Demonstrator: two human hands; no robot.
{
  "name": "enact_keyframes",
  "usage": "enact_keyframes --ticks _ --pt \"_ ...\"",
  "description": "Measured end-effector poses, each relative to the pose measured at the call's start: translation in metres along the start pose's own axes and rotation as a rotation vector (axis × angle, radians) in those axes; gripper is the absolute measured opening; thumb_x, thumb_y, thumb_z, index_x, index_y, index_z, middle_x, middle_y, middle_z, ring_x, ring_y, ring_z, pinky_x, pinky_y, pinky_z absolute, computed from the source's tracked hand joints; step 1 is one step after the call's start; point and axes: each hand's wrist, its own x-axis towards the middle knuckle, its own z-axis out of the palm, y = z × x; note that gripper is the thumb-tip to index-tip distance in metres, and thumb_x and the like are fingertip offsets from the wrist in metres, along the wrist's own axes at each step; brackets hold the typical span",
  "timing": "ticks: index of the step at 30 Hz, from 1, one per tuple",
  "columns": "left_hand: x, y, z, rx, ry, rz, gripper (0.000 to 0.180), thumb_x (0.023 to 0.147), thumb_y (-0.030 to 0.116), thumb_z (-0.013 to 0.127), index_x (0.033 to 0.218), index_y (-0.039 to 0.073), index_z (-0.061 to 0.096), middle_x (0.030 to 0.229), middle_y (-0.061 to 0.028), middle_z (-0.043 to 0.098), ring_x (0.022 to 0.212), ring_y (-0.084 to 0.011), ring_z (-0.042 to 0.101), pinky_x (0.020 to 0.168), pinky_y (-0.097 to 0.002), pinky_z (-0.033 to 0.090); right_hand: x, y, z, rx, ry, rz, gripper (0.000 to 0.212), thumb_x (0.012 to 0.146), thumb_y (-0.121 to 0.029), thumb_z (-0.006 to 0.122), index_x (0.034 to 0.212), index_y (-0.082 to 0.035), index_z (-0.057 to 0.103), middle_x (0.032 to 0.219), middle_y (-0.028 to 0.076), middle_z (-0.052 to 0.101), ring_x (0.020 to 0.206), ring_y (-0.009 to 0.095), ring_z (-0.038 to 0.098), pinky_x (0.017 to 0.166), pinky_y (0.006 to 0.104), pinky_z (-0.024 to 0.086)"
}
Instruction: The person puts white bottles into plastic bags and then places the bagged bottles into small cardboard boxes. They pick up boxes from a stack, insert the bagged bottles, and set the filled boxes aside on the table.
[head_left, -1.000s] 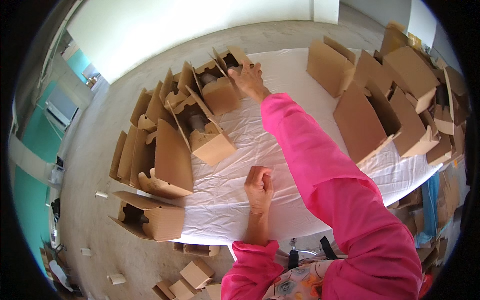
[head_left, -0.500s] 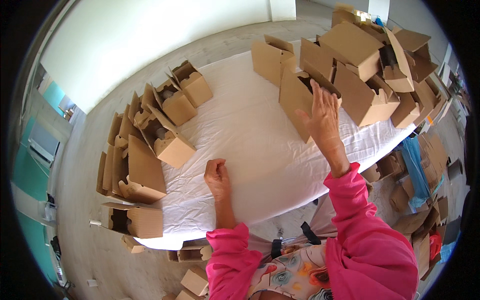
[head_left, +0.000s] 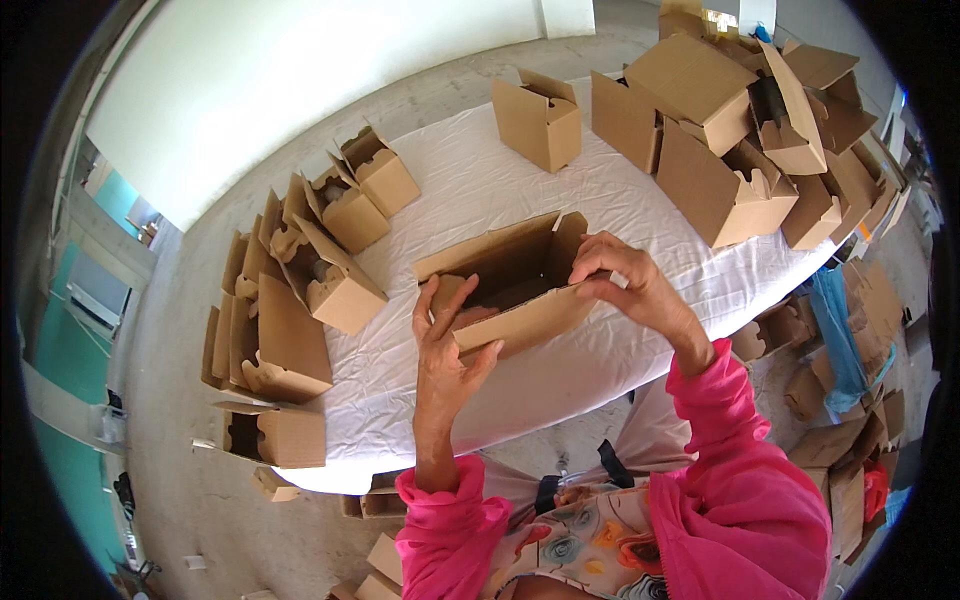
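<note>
An open-topped brown cardboard box (head_left: 530, 322) is right in front of me, over the near middle of the white-covered table. I look down into its dark inside, where nothing can be made out. My left hand (head_left: 448, 345) is at its left end, with fingers over the end panel and the thumb against the near wall. On the right end, my right hand (head_left: 625, 280) pinches the upper edge near the corner. Part of the box's left end is hidden behind my left fingers.
Several open boxes (head_left: 350, 295) stand in a row along the table's left side. A single box (head_left: 540, 125) stands at the far edge. More boxes (head_left: 730, 185) are piled at the right. Cartons and a blue plastic sheet (head_left: 838, 335) lie below the table's right side.
The box my right hand was reaching at, by the right-hand pile, has come left and nearer to me. My left hand has opened from a fist and now holds it too.
</note>
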Motion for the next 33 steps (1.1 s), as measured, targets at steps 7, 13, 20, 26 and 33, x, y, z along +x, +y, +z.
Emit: enact_keyframes --ticks 7,13,20,26,33 --pt "-0.009 0.009 -0.021 0.203 -0.185 -0.300 0.049 0.063 0.025 0.077 0.109 0.014 0.067 0.129 -0.0099 0.047 0.112 -0.0366 0.038 0.096 -0.0458 0.035 0.113 0.122 -0.025 -0.104 0.378 0.180 0.031 0.083 -0.016 0.066 0.107 0.000 0.056 0.098 0.009 0.061 0.090 0.017 0.059 0.083 0.0287 0.046" --pt "-0.004 0.001 -0.019 0.245 -0.217 -0.135 0.053 0.058 0.025 0.076 0.109 0.015 0.064 0.133 -0.0124 0.043 0.111 -0.0377 0.039 0.094 -0.0473 0.036 0.197 0.225 -0.028 -0.545 0.538 0.281 0.047 0.073 -0.026 0.072 0.114 -0.008 0.057 0.114 0.018 0.060 0.098 0.032 0.061 0.084 0.0412 0.048" --pt "-0.009 0.000 -0.014 0.142 -0.184 -0.114 0.045 0.056 0.019 0.076 0.097 0.008 0.058 0.125 -0.0173 0.043 0.112 -0.0387 0.038 0.091 -0.0505 0.036 0.176 0.220 -0.027 -0.813 0.426 0.324 0.031 0.073 -0.023 0.068 0.102 -0.011 0.060 0.095 0.016 0.065 0.090 0.035 0.062 0.076 0.0425 0.050" --pt "-0.018 0.006 -0.011 0.008 -0.069 -0.146 0.044 0.049 0.011 0.080 0.087 0.005 0.057 0.123 -0.0178 0.040 0.112 -0.0391 0.037 0.092 -0.0481 0.035 0.082 0.143 -0.054 -0.888 0.458 0.043 0.024 0.072 -0.011 0.063 0.096 -0.009 0.058 0.090 0.015 0.063 0.084 0.035 0.061 0.072 0.0433 0.049" --pt "-0.035 0.005 -0.014 -0.138 0.009 -0.188 0.040 0.052 0.016 0.084 0.082 0.006 0.061 0.123 -0.0177 0.037 0.111 -0.0362 0.034 0.092 -0.0463 0.030 0.002 0.069 -0.091 -0.567 0.346 0.287 0.029 0.083 -0.019 0.062 0.103 0.000 0.059 0.095 0.013 0.063 0.087 0.024 0.061 0.078 0.0331 0.048"
